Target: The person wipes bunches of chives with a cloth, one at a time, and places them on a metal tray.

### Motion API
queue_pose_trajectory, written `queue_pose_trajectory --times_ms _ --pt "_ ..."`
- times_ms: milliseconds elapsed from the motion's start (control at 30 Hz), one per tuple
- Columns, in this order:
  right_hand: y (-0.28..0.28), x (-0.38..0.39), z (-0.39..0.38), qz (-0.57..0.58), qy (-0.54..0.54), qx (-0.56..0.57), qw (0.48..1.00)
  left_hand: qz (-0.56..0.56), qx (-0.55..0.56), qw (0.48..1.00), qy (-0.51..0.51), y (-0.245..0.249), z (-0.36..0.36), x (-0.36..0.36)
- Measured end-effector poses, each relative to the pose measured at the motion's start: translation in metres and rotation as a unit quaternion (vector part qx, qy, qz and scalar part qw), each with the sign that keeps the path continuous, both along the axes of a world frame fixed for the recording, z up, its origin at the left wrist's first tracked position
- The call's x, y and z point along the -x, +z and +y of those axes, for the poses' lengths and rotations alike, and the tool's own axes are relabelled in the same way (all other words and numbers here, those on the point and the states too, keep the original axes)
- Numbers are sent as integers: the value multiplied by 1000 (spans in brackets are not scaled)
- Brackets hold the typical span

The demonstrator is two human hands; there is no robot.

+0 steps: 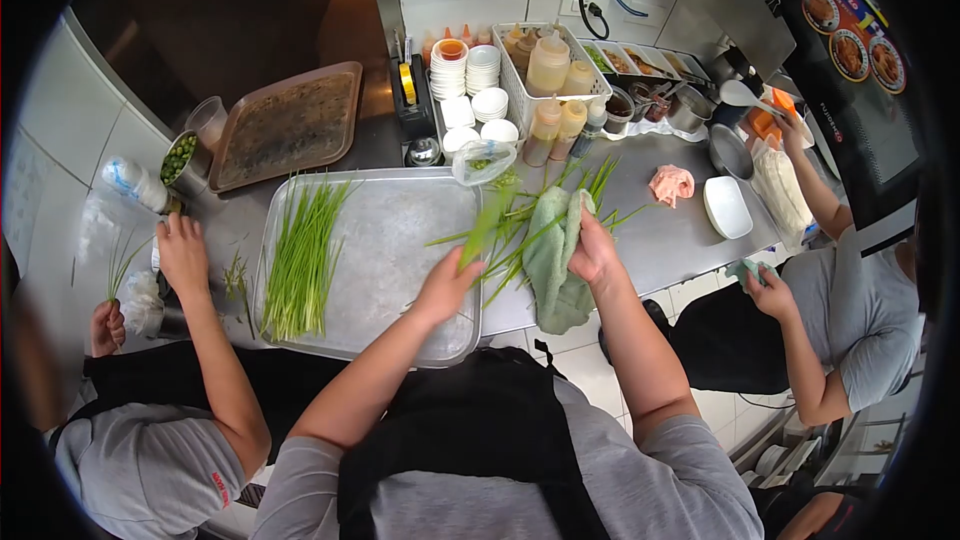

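Observation:
My left hand [447, 285] is closed round a small bunch of chives [487, 226], whose green blades are blurred and point up and away. It is over the right side of a metal tray [390, 260]. A thick bundle of chives [305, 260] lies along the tray's left side. My right hand [597, 248] grips a pale green cloth [556, 275], which hangs down past the counter's front edge. Loose chives [600, 185] are spread on the counter behind and beside the cloth, partly covered by it.
A co-worker's hand [108, 328] at left holds a few thin stalks. Another person at right holds a ladle [745, 93]. White cups [459, 112], a basket of squeeze bottles [550, 68] and a brown tray [290, 130] stand behind. A pink cloth [671, 185] and white dish [727, 208] lie right.

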State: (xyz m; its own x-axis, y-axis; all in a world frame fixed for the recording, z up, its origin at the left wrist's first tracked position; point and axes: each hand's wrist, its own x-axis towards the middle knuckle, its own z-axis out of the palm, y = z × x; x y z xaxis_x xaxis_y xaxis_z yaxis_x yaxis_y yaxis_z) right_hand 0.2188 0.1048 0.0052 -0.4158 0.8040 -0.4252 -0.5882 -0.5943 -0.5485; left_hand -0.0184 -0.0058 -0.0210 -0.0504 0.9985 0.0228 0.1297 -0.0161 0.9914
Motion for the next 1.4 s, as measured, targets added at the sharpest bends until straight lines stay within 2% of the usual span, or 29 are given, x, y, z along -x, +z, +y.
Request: queue_pose_trajectory --times_ms 67,100,167,200,267,300,333,367,400,433,500,567,633,700,733,767,800,833,867,933,967,1033,1067,1100,1133,1167,1200,1267,1400 --pt "4 5 -2 -15 -6 3 1000 184 103 972 -101 11 5 -13" --pt "7 6 -3 -17 -4 4 1000 183 102 972 -104 11 7 -16" --pt "0 -1 4 -22 -30 -7 999 259 110 950 -137 8 9 -21" --pt "-3 -6 9 -25 -53 -16 998 259 109 949 -140 7 9 -19" --pt "-6 -20 16 -26 -70 -5 997 191 31 974 -117 -1 2 -5" --pt "-13 -29 19 8 -97 0 995 195 -24 974 -109 -4 -2 5" --pt "-17 -35 20 41 -126 3 991 197 -25 973 -116 0 -6 12" --pt "-15 -40 17 42 -133 -5 990 -15 95 992 -81 9 -11 19" --pt "-15 -42 11 44 -141 -4 989 -225 212 950 -40 15 -13 23" --pt "-12 -42 4 70 -103 -4 992 -222 215 950 -45 14 -11 27" --pt "-8 -33 -11 97 -64 -4 993 -390 209 891 -100 13 -3 32" --pt "-1 -10 -32 121 72 -2 990 -405 207 884 -103 16 9 20" --pt "14 18 -53 70 120 -34 990 -421 205 877 -105 15 17 -3" --pt "16 39 -65 20 169 -66 983 -253 131 957 -45 11 21 -30" --pt "14 48 -69 -61 162 -76 982 -253 131 958 -44 5 22 -37" --pt "11 52 -71 -143 154 -87 974 -105 82 991 -30 -1 23 -44" --pt "7 52 -69 -141 153 -87 974 46 30 998 -16 -6 22 -47" --pt "0 52 -67 -138 123 -137 973 159 10 986 -39 -6 20 -45" --pt "-3 53 -66 -135 93 -187 969 160 10 986 -41 9 16 -46" --pt "-6 48 -65 -142 96 -177 969 322 -3 945 -55 34 6 -48" --pt "-7 46 -65 -150 101 -168 969 322 -1 945 -56 26 8 -45" --pt "-3 46 -63 -160 106 -169 967 183 -89 977 -69 12 15 -40" --pt "0 47 -63 -168 111 -171 964 183 -88 977 -69 10 18 -41" --pt "5 47 -65 -168 113 -170 964 25 6 998 -49 9 22 -42" --pt "18 49 -68 -207 137 -185 951 -134 98 986 -27 12 26 -45" --pt "25 51 -70 -246 161 -200 935 -326 196 925 -27 38 25 -48" --pt "18 54 -71 -245 164 -200 935 -326 196 925 -24 39 29 -45" --pt "4 60 -73 -272 158 -281 907 -340 227 911 -49 35 34 -41" --pt "1 53 -69 -337 176 -309 872 -349 230 906 -68 26 40 -35"
